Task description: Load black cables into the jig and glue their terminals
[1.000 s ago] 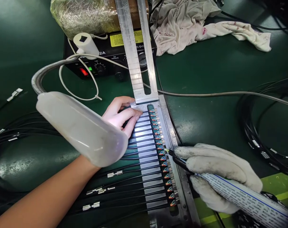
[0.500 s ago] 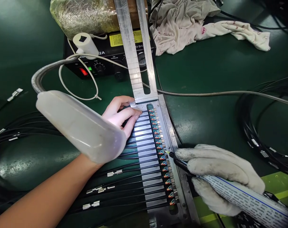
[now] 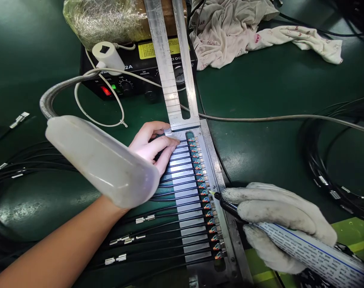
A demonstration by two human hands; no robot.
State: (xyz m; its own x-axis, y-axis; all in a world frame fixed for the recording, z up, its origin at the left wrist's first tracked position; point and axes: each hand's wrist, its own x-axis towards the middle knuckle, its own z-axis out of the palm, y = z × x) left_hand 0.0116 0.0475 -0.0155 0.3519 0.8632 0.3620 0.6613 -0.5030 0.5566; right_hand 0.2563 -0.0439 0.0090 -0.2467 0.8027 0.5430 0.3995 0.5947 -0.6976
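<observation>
A metal jig (image 3: 191, 237) lies lengthwise on the bench, with several black cables (image 3: 166, 208) side by side across it. Their stripped ends meet small green circuit boards with metal plugs (image 3: 206, 199) along its right side. My bare left hand (image 3: 156, 144) grips the jig's far left corner, fingers bent together, fingertips by the uppermost cable. A white lamp head (image 3: 103, 160) covers my left wrist. Gloved, my right hand (image 3: 278, 216) is closed around a dispensing pen (image 3: 230, 207) with a black nose and white printed barrel. Its thin yellowish tip is at a board about midway along the row.
A black dispenser box (image 3: 133, 80) with lit switches stands behind, a wrapped roll (image 3: 109, 20) above it. Two metal bars (image 3: 166, 72) extend from the jig's far end. Crumpled cloth (image 3: 230, 32) lies at the back right. Cable coils (image 3: 326, 180) sit on both sides.
My right hand and the pen have shifted very slightly; the tip stays at about the same board. My left hand and the jig look unmoved.
</observation>
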